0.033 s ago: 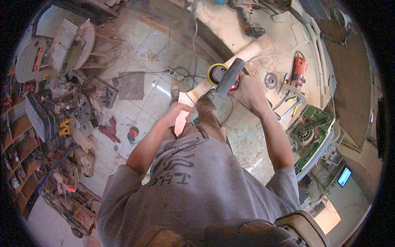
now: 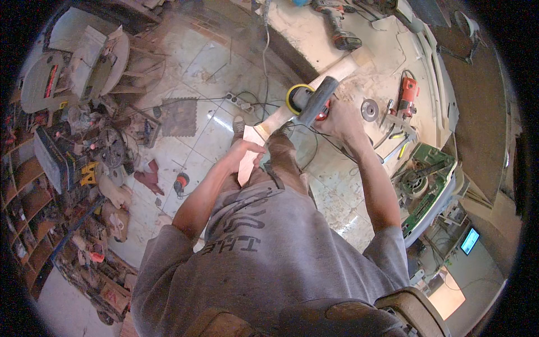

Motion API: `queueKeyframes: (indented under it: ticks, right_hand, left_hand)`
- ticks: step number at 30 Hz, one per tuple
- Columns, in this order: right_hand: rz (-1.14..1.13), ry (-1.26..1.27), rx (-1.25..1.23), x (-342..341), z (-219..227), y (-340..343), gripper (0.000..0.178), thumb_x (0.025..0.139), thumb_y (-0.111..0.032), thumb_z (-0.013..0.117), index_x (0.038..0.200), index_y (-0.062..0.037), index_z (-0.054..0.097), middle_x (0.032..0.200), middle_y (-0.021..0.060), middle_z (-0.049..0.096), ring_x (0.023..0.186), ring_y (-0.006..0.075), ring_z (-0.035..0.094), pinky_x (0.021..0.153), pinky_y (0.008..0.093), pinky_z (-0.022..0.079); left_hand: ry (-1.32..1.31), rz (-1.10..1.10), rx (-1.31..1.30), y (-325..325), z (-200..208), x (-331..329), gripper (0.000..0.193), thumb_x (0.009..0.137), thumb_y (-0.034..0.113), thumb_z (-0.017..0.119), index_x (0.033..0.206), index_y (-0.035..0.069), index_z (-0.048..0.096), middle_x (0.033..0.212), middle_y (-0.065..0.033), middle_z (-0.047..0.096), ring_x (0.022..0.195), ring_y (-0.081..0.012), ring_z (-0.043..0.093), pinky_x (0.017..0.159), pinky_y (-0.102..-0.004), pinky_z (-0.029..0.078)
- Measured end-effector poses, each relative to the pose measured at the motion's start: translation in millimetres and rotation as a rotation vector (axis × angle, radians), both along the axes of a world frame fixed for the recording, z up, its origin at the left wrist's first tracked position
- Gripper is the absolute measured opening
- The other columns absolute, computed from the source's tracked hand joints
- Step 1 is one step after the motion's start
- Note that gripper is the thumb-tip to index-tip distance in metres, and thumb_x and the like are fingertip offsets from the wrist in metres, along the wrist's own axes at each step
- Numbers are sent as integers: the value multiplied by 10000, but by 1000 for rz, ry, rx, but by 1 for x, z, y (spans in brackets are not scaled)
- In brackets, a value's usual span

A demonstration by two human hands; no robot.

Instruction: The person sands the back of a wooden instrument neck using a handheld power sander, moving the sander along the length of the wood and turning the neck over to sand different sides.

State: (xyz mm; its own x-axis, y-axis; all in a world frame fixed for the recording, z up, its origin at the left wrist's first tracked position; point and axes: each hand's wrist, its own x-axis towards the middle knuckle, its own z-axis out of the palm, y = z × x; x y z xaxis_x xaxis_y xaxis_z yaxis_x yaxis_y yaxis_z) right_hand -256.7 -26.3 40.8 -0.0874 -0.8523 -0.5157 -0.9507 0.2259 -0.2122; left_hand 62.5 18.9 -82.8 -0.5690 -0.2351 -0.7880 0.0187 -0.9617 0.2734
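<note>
A long pale piece of wood point(image 2: 276, 121) slants from my lap up to the workbench, its far end over the bench top. My left hand point(image 2: 242, 155) is closed round its wider near end. In my right hand point(image 2: 342, 120) is a power sander point(image 2: 316, 103) with a dark barrel-shaped body and a yellow-rimmed round pad. The pad stands on edge against the middle of the wood; whether it touches cannot be told. My right fingers are partly hidden behind the tool's body.
On the dusty workbench point(image 2: 387, 56) lie a cordless drill point(image 2: 339, 28), a red angle grinder point(image 2: 409, 95), a loose disc point(image 2: 370, 110) and several hand tools. A green machine point(image 2: 422, 185) stands at right. Cables and a power strip point(image 2: 239, 101) cross the tiled floor. Clutter fills the left side.
The sander and my right hand have shifted slightly to the right and away along the wood. My left hand and the wood stay where they were.
</note>
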Motion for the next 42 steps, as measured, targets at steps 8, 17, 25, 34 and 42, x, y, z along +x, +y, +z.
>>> queueKeyframes:
  ticks: [8,17,25,34,42]
  right_hand:
    - [-47,-89,-6,-1,6,9,575,727,-444,838,1068,-9,681,940,240,759,940,424,748,847,493,593]
    - [-23,-142,-28,0,-2,18,646,674,-495,868,1052,0,697,901,249,756,887,426,754,824,504,603]
    - [24,-58,6,15,13,15,625,700,-479,851,1083,-14,686,927,240,761,906,422,752,839,511,596]
    - [67,-86,-10,8,12,10,618,706,-425,842,1121,2,677,964,250,762,903,430,747,843,502,595]
    - [-33,-104,7,9,38,-3,628,676,-437,855,1086,13,706,949,267,758,913,428,751,860,500,595]
  left_hand:
    - [-47,-29,-95,-3,10,-1,173,865,107,722,959,-31,681,723,-100,630,564,-202,578,545,-366,490]
    - [-142,-28,-215,-6,28,-6,133,851,78,730,918,-8,652,674,-101,620,525,-216,586,506,-377,482]
    - [-168,-81,-269,-10,33,-6,140,863,99,711,939,-11,668,702,-103,635,542,-206,592,513,-373,499]
    - [-229,-108,-373,-9,42,-12,151,842,110,719,911,-13,662,665,-91,627,527,-202,599,509,-366,478]
    - [-273,-72,-388,-4,45,-13,158,838,94,733,924,-32,691,670,-79,631,517,-179,601,490,-336,469]
